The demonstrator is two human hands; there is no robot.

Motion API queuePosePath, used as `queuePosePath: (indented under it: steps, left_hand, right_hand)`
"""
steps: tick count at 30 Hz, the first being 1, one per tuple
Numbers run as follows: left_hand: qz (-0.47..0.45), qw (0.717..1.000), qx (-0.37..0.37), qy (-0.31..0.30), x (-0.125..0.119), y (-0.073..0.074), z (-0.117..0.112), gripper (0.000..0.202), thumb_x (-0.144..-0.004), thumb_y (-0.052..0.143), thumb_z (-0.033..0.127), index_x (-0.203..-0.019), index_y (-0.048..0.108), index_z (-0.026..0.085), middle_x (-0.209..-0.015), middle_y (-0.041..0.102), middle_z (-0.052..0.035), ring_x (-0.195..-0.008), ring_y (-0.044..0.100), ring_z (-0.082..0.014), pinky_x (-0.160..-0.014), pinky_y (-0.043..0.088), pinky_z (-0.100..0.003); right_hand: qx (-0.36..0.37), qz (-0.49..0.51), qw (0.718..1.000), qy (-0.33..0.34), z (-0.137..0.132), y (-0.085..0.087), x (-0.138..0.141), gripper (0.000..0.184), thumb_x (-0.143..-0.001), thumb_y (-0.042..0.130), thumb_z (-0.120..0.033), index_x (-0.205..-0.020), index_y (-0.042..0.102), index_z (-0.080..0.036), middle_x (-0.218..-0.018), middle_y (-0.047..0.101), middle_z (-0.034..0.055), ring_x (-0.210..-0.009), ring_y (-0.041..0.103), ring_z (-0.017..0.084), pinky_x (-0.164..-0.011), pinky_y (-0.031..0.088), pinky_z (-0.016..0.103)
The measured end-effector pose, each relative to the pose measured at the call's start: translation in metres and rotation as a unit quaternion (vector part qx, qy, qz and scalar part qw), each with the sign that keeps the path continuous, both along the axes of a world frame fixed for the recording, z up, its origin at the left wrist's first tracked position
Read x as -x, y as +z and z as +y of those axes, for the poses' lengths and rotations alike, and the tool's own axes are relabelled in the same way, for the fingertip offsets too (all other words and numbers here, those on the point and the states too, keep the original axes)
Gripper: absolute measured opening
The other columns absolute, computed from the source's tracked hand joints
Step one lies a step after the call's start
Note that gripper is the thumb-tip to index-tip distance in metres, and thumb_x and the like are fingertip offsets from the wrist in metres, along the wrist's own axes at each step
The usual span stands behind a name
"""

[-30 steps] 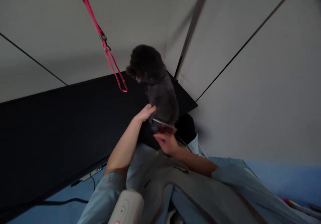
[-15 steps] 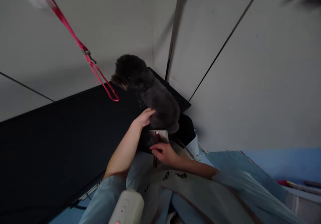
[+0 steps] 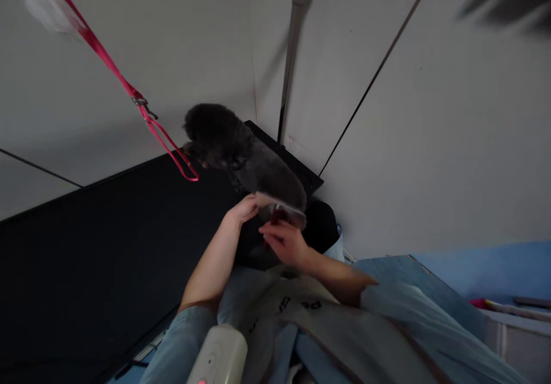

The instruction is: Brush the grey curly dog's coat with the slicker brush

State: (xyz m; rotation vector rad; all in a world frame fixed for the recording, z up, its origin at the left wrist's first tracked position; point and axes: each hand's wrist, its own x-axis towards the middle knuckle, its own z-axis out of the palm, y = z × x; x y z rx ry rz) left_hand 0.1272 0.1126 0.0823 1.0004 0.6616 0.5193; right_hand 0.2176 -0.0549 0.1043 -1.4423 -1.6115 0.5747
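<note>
so the dog (image 3: 267, 169) is right in front of both hands, up on the black desk (image 3: 129, 246) at its right-hand end. its long axis runs roughly alongside the short end edge — head off to the far left, facing away, rump back toward the wearer. can't really tell if it's sitting or standing, the legs are mostly hidden.

the left hand (image 3: 245, 208) is at the dog's near left flank, but the fingertips get lost behind the tool, so no idea how firm that grip is. the right hand (image 3: 284, 243) has its fingers closed on the dark red handle of a flat-headed brush (image 3: 279, 214), blurry, with the head over the rump. the hands are apart but close, brush head between them, and both about equally near the rump.

room-wise: the desk's far edge runs along a grey wall (image 3: 387, 143), with a pole (image 3: 289, 68) rising near the far right corner. a red strap (image 3: 112, 65) hangs left of the dog — its loop dangles near the head, not around the neck.
</note>
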Motion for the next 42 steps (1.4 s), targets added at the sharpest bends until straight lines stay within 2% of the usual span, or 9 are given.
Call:
queuePosePath:
  steps: [8, 11, 14, 19, 24, 30, 33, 36, 42]
  left_hand:
    - [-0.068, 0.995, -0.028, -0.067, 0.018, -0.012, 0.000, 0.056, -0.042, 0.083, 0.038, -0.091, 0.069, 0.015, -0.097, 0.071, -0.0109, -0.105, 0.061, -0.0312, -0.091, 0.046, -0.040]
    - [-0.030, 0.996, -0.084, 0.022, 0.011, -0.023, -0.005, 0.069, -0.042, 0.085, 0.045, -0.102, 0.065, 0.015, -0.105, 0.069, -0.0105, -0.106, 0.060, -0.0298, -0.092, 0.045, -0.039]
    - [-0.015, 0.979, -0.116, 0.166, -0.002, -0.031, -0.014, 0.069, -0.051, 0.076, 0.062, -0.101, 0.064, 0.016, -0.107, 0.068, -0.0102, -0.108, 0.059, -0.0285, -0.094, 0.045, -0.038]
    - [0.000, 0.958, -0.128, 0.255, -0.007, -0.037, -0.028, 0.068, -0.057, 0.066, 0.071, -0.096, 0.064, 0.016, -0.104, 0.069, -0.0100, -0.107, 0.060, -0.0278, -0.089, 0.047, -0.035]
    - [0.010, 0.934, -0.145, 0.326, 0.002, -0.046, -0.035, 0.061, -0.063, 0.061, 0.070, -0.087, 0.063, 0.014, -0.089, 0.070, -0.0076, -0.091, 0.063, -0.0231, -0.078, 0.049, -0.032]
    - [-0.001, 0.923, -0.146, 0.356, 0.005, -0.050, -0.032, 0.049, -0.071, 0.061, 0.062, -0.083, 0.062, 0.015, -0.081, 0.068, -0.0051, -0.078, 0.061, -0.0179, -0.071, 0.048, -0.029]
    - [0.013, 0.915, -0.177, 0.361, 0.005, -0.049, -0.033, 0.045, -0.075, 0.058, 0.059, -0.081, 0.063, 0.014, -0.081, 0.068, -0.0053, -0.078, 0.060, -0.0178, -0.071, 0.048, -0.028]
    - [0.018, 0.907, -0.210, 0.365, 0.007, -0.049, -0.035, 0.045, -0.078, 0.055, 0.057, -0.083, 0.064, 0.014, -0.084, 0.068, -0.0058, -0.080, 0.060, -0.0177, -0.074, 0.048, -0.028]
    - [0.094, 0.891, -0.227, 0.382, 0.018, -0.056, -0.027, 0.035, -0.084, 0.052, 0.047, -0.077, 0.063, 0.015, -0.080, 0.068, -0.0050, -0.078, 0.060, -0.0172, -0.074, 0.048, -0.028]
  right_hand:
    - [0.151, 0.055, 0.987, 0.018, -0.035, -0.037, 0.006, 0.025, -0.080, 0.057, -0.012, -0.095, 0.075, -0.021, -0.082, 0.075, 0.0038, -0.071, 0.069, 0.017, -0.066, 0.054, 0.026]
    - [0.080, 0.066, 0.994, 0.042, -0.034, -0.028, -0.011, 0.022, -0.083, 0.057, -0.019, -0.097, 0.074, -0.021, -0.087, 0.074, 0.0047, -0.079, 0.068, 0.016, -0.073, 0.054, 0.026]
    - [0.079, 0.079, 0.994, 0.014, -0.034, -0.037, -0.027, 0.020, -0.085, 0.055, -0.022, -0.094, 0.073, -0.020, -0.086, 0.072, 0.0051, -0.077, 0.067, 0.015, -0.071, 0.054, 0.026]
    - [0.231, 0.119, 0.964, 0.062, -0.072, -0.062, -0.025, 0.020, -0.085, 0.055, -0.022, -0.091, 0.073, -0.018, -0.075, 0.072, 0.0049, -0.066, 0.067, 0.016, -0.058, 0.054, 0.025]
    - [0.164, 0.195, 0.960, 0.116, -0.055, -0.055, -0.033, 0.026, -0.087, 0.052, -0.032, -0.100, 0.070, -0.018, -0.089, 0.070, 0.0060, -0.068, 0.064, 0.011, -0.061, 0.053, 0.024]
    - [0.281, 0.189, 0.934, 0.112, -0.056, -0.070, -0.032, 0.020, -0.085, 0.053, -0.029, -0.088, 0.068, -0.015, -0.075, 0.066, 0.0036, -0.058, 0.057, 0.009, -0.053, 0.047, 0.021]
    - [0.247, 0.204, 0.934, 0.157, -0.055, -0.063, -0.035, 0.022, -0.086, 0.052, -0.029, -0.093, 0.068, -0.017, -0.083, 0.067, 0.0043, -0.062, 0.058, 0.009, -0.058, 0.048, 0.022]
    - [0.203, 0.217, 0.950, 0.098, -0.044, -0.065, -0.038, 0.021, -0.083, 0.056, -0.032, -0.090, 0.069, -0.016, -0.087, 0.067, 0.0049, -0.067, 0.060, 0.010, -0.064, 0.049, 0.024]
    - [0.353, 0.217, 0.905, 0.100, -0.060, -0.081, -0.033, 0.025, -0.085, 0.052, -0.031, -0.095, 0.069, -0.015, -0.071, 0.065, 0.0024, -0.052, 0.053, 0.009, -0.047, 0.042, 0.020]
